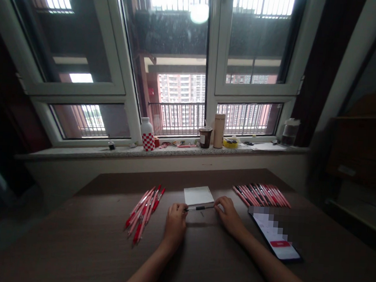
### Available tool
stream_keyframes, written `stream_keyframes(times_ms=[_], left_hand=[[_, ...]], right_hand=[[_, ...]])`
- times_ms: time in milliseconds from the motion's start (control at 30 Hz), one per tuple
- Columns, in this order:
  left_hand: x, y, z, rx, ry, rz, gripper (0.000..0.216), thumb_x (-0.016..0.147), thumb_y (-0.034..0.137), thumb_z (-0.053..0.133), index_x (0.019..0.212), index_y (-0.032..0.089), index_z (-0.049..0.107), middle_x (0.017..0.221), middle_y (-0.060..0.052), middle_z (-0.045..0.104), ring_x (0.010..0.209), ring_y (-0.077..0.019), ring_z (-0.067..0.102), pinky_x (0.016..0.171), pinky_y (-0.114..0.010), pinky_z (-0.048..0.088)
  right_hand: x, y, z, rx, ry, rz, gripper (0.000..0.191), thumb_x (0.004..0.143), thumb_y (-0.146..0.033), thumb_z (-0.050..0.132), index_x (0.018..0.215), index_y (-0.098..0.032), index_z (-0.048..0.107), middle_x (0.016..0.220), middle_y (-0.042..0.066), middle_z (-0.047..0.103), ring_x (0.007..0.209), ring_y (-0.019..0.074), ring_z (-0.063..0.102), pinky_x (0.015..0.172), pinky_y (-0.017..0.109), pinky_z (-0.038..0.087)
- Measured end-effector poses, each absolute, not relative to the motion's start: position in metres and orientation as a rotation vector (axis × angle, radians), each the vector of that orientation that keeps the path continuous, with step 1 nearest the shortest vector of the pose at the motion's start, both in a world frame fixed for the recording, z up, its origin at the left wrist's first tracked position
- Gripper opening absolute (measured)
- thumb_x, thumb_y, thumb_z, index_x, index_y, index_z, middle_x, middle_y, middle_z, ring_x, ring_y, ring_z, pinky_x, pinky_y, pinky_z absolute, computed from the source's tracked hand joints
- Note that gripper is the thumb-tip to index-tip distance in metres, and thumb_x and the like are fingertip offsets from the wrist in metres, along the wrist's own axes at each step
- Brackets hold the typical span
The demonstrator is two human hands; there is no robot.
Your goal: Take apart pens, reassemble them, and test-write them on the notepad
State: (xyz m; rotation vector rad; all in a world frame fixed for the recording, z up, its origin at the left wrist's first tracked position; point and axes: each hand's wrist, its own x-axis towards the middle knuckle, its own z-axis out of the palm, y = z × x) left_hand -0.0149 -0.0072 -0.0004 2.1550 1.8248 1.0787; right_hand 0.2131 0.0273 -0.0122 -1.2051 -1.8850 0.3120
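A pen (199, 208) with a clear barrel and a black grip lies level between my two hands, just above the table. My left hand (176, 221) is closed on its left end. At the other end, the fingertips of my right hand (227, 213) pinch a thin dark length, possibly the refill, that sticks out past the grip. Behind the pen is a small white notepad (198, 195). Beneath it, a small dark mark or piece (202, 213) on the tabletop is too small to name.
Left of my hands lies a loose pile of pink and red pens (144, 213). A neat row of pink and black pens (261, 195) lies at the right, with a phone (276, 237) nearer me. A checkered bottle (148, 136), cup (205, 138) and tan flask (218, 132) stand on the windowsill.
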Motion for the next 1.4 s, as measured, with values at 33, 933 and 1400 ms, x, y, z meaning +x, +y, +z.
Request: stream_keyframes(times_ms=[33, 933, 1400], left_hand=[[-0.0147, -0.0071, -0.0004, 2.157, 1.796, 1.096, 0.026, 0.085, 0.013, 0.043, 0.102, 0.02, 0.061, 0.1, -0.006, 0.058, 0.099, -0.0198, 0.05, 0.089, -0.032, 0.04], [-0.0135, -0.0074, 0.0006, 2.181, 1.691, 1.122, 0.022, 0.085, 0.019, 0.048, 0.101, 0.023, 0.063, 0.099, -0.004, 0.061, 0.099, -0.02, 0.052, 0.091, -0.035, 0.039], [-0.0137, -0.0094, 0.0029, 2.215, 1.688, 1.086, 0.023, 0.085, 0.021, 0.048, 0.101, 0.024, 0.064, 0.099, -0.004, 0.062, 0.098, -0.0204, 0.053, 0.091, -0.036, 0.039]], right_hand=[[0.2126, 0.0273, -0.0123, -1.185, -1.891, 0.318, 0.01, 0.087, -0.022, 0.045, 0.086, -0.021, 0.055, 0.094, 0.006, 0.057, 0.098, 0.0225, 0.049, 0.091, 0.038, 0.04], [0.2099, 0.0251, -0.0115, -1.101, -1.901, 0.328, 0.01, 0.088, -0.022, 0.047, 0.088, -0.022, 0.058, 0.096, 0.006, 0.056, 0.099, 0.023, 0.049, 0.089, 0.039, 0.041], [0.2059, 0.0195, -0.005, -1.053, -1.929, 0.348, 0.011, 0.089, -0.021, 0.047, 0.089, -0.022, 0.058, 0.095, 0.006, 0.056, 0.097, 0.0218, 0.05, 0.088, 0.037, 0.042]])
